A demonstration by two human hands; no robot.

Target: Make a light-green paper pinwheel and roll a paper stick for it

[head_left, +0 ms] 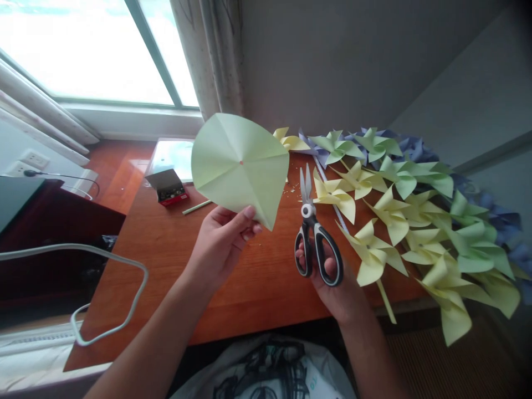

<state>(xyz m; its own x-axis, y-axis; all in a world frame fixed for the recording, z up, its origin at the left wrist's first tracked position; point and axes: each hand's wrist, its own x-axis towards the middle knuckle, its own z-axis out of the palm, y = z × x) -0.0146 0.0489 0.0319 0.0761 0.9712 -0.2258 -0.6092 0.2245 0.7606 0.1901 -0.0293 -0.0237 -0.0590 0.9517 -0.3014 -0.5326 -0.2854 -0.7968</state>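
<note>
My left hand (226, 235) pinches the lower edge of a pale green sheet of paper (236, 138) between thumb and fingers. The sheet has rounded sides, creases that cross at the middle and a small reddish dot there. It is raised above the table. In my right hand (338, 285) is a pair of scissors (307, 221) with black and white handles, fingers through the loops. The blades point up and away and stand slightly apart, to the right of the paper and not touching it.
Many yellow, green and purple paper pinwheels (394, 216) cover the right side of the wooden table (257, 288). A small open box (171, 191) and a rolled paper stick (197, 208) lie at the left. A white cable (137, 299) loops by the left edge.
</note>
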